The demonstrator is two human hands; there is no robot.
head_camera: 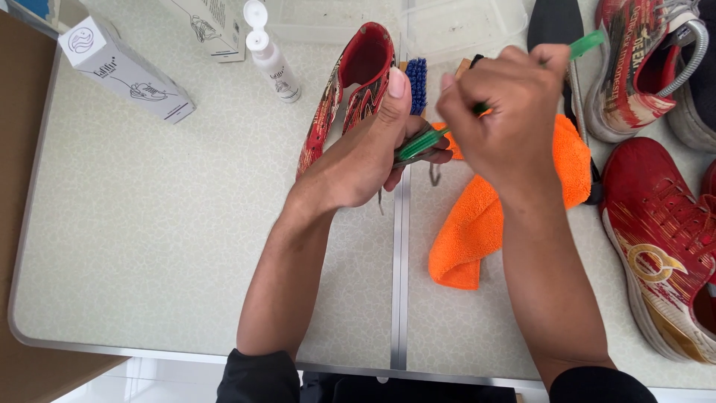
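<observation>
Both forearms reach up from the bottom edge over a pale speckled table [149,246]. Left hand [365,153] is wrapped around the heel end of a red patterned running shoe [350,89], thumb pressed up along its side, holding it tilted on edge above the table's middle seam. Right hand [507,123] is closed in a fist around a slim green-handled brush [421,142], whose handle runs slantwise through the grip and whose lower end meets the shoe by the left fingers; whether bristles touch cannot be told. Just beneath lies a crumpled orange microfibre cloth [485,216], and a blue-bristled brush [416,83] shows behind the shoe. To scrub well, I judge the left hand should keep the shoe braced firmly while short strokes stay on the soiled part, with the cloth close for wiping. A small white squeeze bottle [272,63] and a white carton [123,71] stand well apart at the left, more red shoes [656,231] at the right
</observation>
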